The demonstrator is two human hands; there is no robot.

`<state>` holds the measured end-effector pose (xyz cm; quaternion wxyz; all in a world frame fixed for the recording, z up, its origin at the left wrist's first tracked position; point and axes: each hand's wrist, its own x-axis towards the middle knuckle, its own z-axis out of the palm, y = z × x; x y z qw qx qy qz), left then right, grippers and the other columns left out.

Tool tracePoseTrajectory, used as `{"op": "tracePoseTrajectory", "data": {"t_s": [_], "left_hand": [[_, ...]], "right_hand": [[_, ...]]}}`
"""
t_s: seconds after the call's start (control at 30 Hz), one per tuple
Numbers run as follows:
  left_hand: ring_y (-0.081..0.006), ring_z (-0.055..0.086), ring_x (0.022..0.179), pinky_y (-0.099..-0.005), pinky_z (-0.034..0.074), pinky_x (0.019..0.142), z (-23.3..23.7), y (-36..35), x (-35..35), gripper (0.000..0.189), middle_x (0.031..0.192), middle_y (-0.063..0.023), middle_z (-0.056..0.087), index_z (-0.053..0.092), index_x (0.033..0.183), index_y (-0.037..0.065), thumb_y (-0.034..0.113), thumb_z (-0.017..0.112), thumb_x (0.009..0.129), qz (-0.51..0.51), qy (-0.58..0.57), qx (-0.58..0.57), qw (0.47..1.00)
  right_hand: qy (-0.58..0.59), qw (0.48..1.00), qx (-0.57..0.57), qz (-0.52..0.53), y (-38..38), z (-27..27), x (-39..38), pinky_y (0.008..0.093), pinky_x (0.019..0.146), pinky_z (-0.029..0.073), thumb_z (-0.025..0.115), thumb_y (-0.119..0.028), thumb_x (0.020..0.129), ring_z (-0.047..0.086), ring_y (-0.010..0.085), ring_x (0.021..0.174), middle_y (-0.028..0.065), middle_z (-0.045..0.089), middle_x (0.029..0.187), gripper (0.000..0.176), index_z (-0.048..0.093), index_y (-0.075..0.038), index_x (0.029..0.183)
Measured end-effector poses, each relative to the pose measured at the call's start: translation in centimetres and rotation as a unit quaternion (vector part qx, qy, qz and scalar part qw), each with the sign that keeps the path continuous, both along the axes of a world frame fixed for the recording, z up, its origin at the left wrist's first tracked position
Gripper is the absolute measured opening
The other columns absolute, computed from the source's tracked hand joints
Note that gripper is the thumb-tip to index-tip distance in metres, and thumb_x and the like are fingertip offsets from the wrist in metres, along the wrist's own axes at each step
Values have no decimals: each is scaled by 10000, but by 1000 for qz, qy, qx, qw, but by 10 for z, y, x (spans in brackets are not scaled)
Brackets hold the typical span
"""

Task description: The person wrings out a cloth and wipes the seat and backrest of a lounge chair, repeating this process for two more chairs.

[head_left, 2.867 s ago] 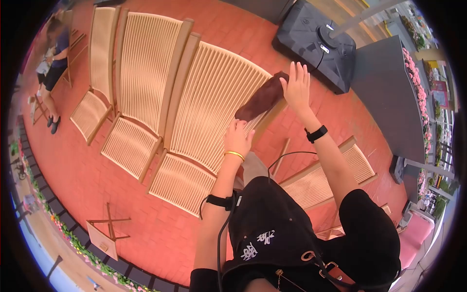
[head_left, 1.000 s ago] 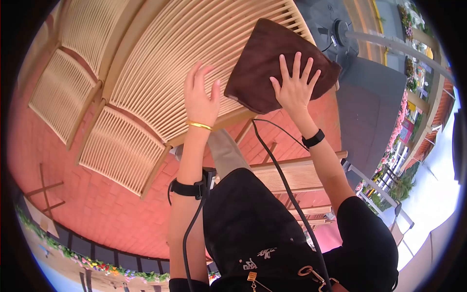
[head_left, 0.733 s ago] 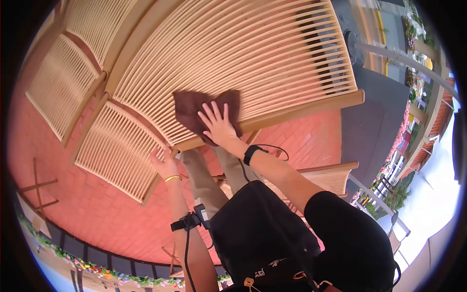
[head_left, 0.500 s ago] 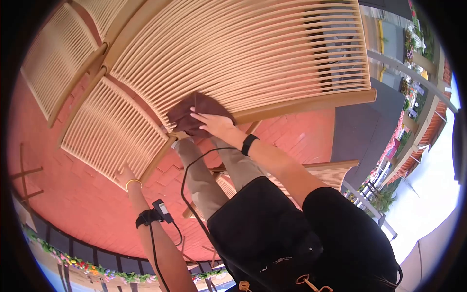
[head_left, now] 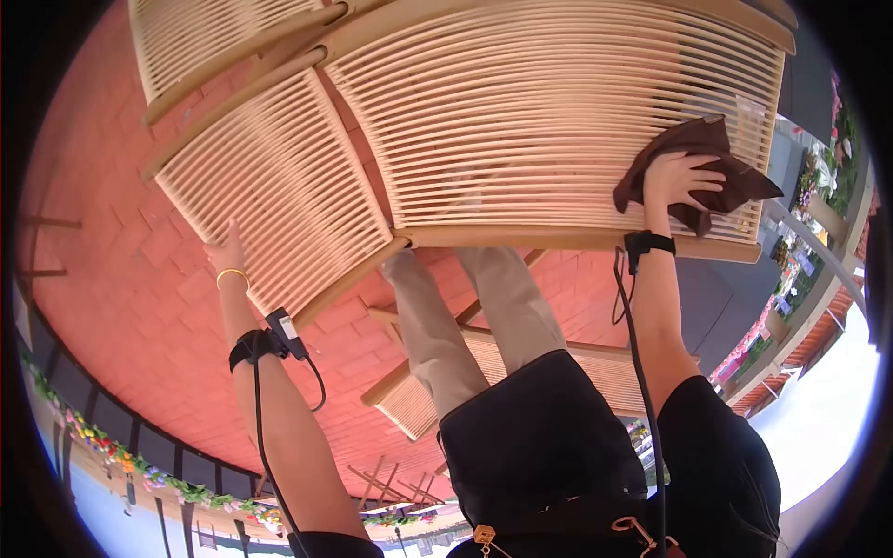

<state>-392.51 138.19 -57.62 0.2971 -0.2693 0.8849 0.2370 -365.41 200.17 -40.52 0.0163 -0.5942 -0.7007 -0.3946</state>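
Observation:
A dark brown cloth [head_left: 712, 139] lies bunched on the slatted back of a light wooden lounge chair [head_left: 521, 139], near its right end. My right hand [head_left: 684, 179] presses flat on the cloth with its fingers spread. At the outer edge of the chair's shorter slatted section [head_left: 279, 177] is my left hand [head_left: 226, 251], its fingers against the slats; whether they wrap the edge is hard to see. A gold bracelet and a black strap with a small device are on the left arm, and a black strap is on the right wrist.
Another slatted chair [head_left: 209, 46] stands at the upper left, and one more [head_left: 414, 400] is behind my legs. Cables run along both arms. Red paving [head_left: 112, 232] lies underneath. Flowers [head_left: 121, 456] line a dark railing at the lower left.
My right hand and the brown cloth have moved right, from the joint between the chair's sections to the far end of the slats. The view has shifted; my left hand stays at the shorter section.

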Motion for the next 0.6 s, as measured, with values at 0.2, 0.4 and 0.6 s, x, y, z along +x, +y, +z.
{"op": "tracePoseTrajectory", "data": {"t_s": [0.2,0.4,0.6], "left_hand": [[-402,234,1246,-457,295,1003,8,11,26,1059,1372,-227,162,47,1376,66,557,655,661,-52,41,-157,985],[-396,324,1175,-485,328,964,8,13,26,1051,1334,-233,181,79,1368,85,564,670,644,-60,66,-134,987],[-365,226,1232,-461,256,987,1,4,29,1091,1344,-240,150,30,1379,88,577,669,643,-89,71,-109,987]], "right_hand": [[59,854,-435,280,-262,-173,-72,592,968,182,462,-307,835,264,485,1160,310,307,1257,545,377,89,1199],[-102,611,-705,344,-331,-192,-61,478,1035,219,444,-261,863,211,288,1292,51,195,1423,533,289,-84,1341],[-215,718,-615,246,-155,-39,-25,451,712,503,465,-424,858,577,363,892,133,342,1354,568,239,-314,1367]]}}
